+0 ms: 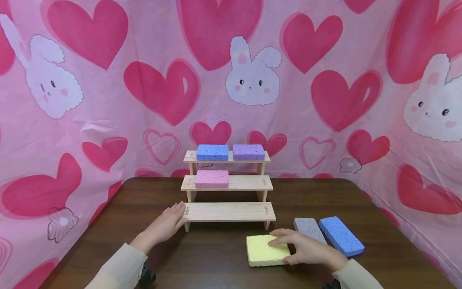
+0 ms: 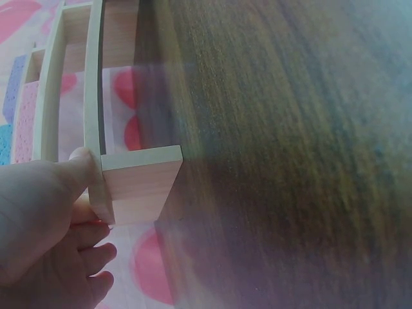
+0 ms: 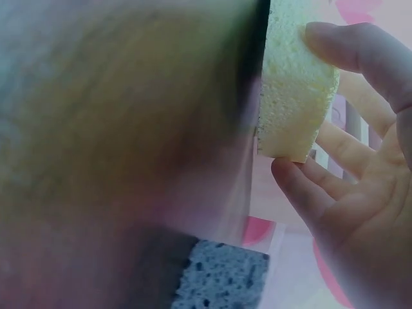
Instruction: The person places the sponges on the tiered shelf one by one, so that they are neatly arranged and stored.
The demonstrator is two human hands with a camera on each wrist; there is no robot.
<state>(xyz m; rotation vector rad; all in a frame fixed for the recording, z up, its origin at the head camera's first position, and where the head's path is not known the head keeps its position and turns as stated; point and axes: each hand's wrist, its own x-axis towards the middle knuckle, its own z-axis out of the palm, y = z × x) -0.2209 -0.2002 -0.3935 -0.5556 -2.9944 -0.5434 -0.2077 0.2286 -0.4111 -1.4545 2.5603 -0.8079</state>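
A three-tier wooden display rack [image 1: 229, 212] stands on the table. My left hand [image 1: 163, 223] holds the left end of its lowest board, and in the left wrist view the thumb and forefinger pinch the board [image 2: 94, 84]. My right hand [image 1: 306, 247] grips the right part of a yellow sponge [image 1: 261, 251] in front of the rack. In the right wrist view the thumb presses one face of the yellow sponge [image 3: 290, 96], with fingers at its other edges. Whether the sponge touches the table I cannot tell.
On the top tier sit a blue sponge [image 1: 212, 152] and a purple sponge [image 1: 248, 152]. A pink sponge [image 1: 211, 179] is on the middle tier's left. Beyond my right hand, a grey sponge [image 1: 308, 228] and another blue sponge [image 1: 341, 236] lie on the table [image 1: 213, 261].
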